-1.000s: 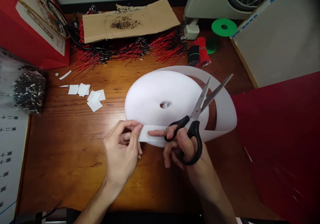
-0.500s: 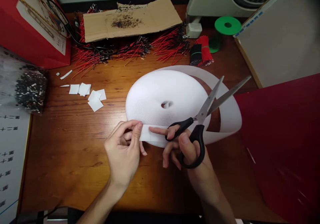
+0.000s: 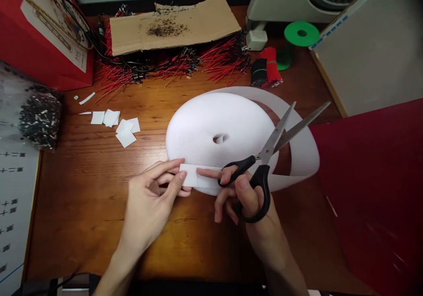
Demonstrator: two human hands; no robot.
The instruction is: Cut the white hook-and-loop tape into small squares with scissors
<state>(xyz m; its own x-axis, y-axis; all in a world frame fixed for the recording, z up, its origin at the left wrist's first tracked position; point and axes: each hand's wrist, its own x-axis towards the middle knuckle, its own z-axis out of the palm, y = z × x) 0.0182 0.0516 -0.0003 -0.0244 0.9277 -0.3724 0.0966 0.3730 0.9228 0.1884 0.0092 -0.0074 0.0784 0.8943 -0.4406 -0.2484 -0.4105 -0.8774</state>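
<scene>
Both hands show on my feed: I have the left hand pinching the free end of white woven tape by its roll on the bench, the right hand clamped around open black-handled scissors.

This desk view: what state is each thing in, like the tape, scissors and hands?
White tape roll: wound, with a loose loop lying out to the right.
Tape's free end: pulled out, uncut.
Scissors: open, blades apart.
Left hand: pinching the free end.
Right hand: gripping the scissors.
Cut white squares: loose, scattered.
Cardboard: flattened, dark specks on it.
</scene>
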